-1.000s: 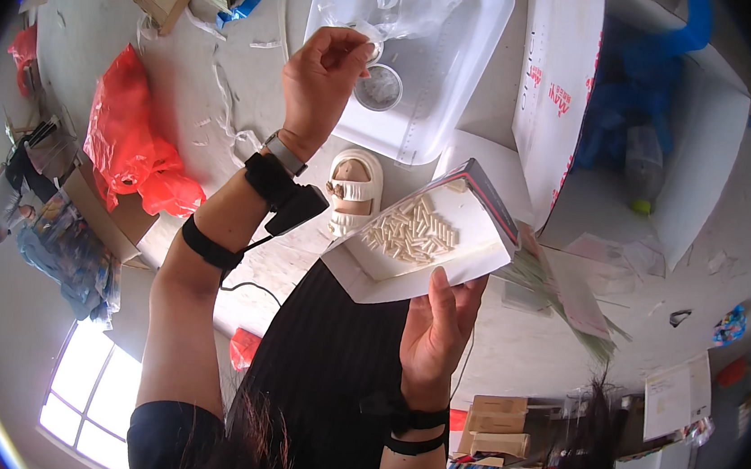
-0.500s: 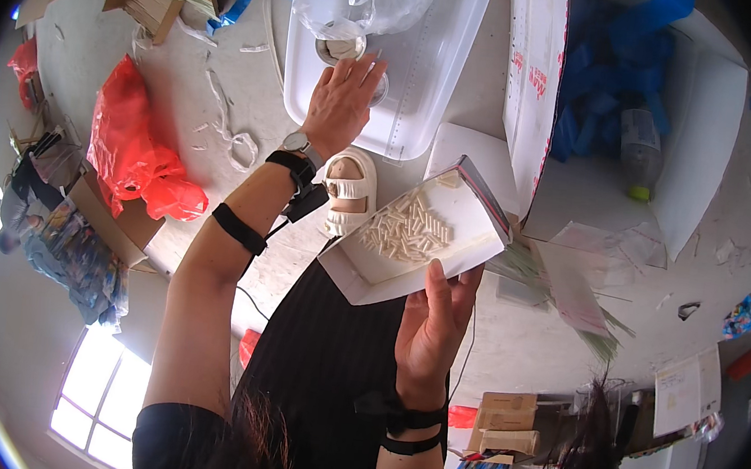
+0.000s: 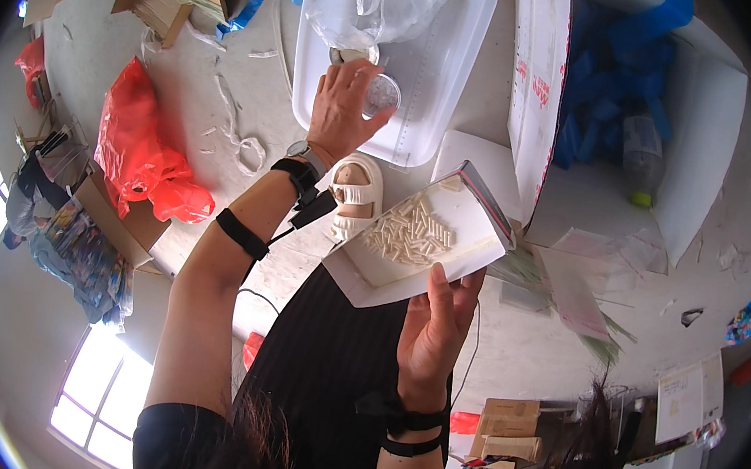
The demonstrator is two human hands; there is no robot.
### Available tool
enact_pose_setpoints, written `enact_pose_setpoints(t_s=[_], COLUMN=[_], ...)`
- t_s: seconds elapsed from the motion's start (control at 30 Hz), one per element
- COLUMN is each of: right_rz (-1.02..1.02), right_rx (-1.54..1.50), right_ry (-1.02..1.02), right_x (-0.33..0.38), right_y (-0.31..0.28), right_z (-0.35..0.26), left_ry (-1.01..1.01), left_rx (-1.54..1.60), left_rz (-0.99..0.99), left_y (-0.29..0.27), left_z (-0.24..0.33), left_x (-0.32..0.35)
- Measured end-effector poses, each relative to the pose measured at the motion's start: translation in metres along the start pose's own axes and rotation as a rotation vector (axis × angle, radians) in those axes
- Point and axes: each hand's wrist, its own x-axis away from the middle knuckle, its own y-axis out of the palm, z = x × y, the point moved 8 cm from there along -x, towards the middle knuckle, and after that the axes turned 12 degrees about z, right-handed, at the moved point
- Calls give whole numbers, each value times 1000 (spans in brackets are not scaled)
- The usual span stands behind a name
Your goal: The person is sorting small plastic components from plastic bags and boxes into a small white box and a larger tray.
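Note:
My right hand point(image 3: 437, 331) grips the near edge of a shallow white cardboard box point(image 3: 361, 287), thumb on its inside. Many small cream-coloured cylinders point(image 3: 412, 231) lie in a loose heap on the bottom of the tilted box. Ahead of it, my left hand point(image 3: 347, 110) hovers over a translucent white plastic tub point(image 3: 416, 139), its thumb spread from the fingers. Inside the tub, a small round clear container point(image 3: 382, 95) is beside those fingers, and a second round container point(image 3: 354, 55) with pale contents is just beyond. I see nothing held in the left hand.
A clear plastic bag point(image 3: 397, 6) lies in the tub. To the right stands a large white box point(image 3: 533, 96) with blue strips and a bottle point(image 3: 640, 161). Red plastic bags point(image 3: 144, 153) and a cardboard box point(image 3: 176, 7) are at left. My sandalled foot point(image 3: 354, 192) is below the tub.
My left hand has drawn back slightly and its thumb has spread outward, uncovering more of the round clear container. The right hand and the white box stay nearly in place.

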Motion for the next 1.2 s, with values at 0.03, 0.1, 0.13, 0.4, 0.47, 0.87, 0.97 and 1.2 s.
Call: enact_pose_setpoints(t_s=[0.03, 0.1, 0.13, 0.4, 0.47, 0.87, 0.97, 1.2], right_rz=[-4, -12, -16, -12, -14, -30, -28, -38], right_rx=[0, -59, -60, -39, -36, -16, -15, -5], right_ry=[0, 23, 19, 25, 11, -25, -28, -15], right_x=[1, 1, 1, 2, 0, -3, -3, 0], right_y=[1, 2, 2, 2, 2, 0, 0, 2], right_z=[-1, -2, -4, 1, 2, 2, 3, 4], left_ry=[0, -54, -51, 81, 49, 269, 255, 221], left_rx=[-2, 113, 114, 127, -174, -215, -202, -193], left_rz=[3, 240, 245, 253, -115, -20, -2, 49], left_y=[-1, -23, -25, -12, 34, 96, 112, 108], left_z=[0, -1, -1, -19, -41, -57, -71, -126], left_x=[-3, -15, -22, -100, -105, -101, -104, -114])
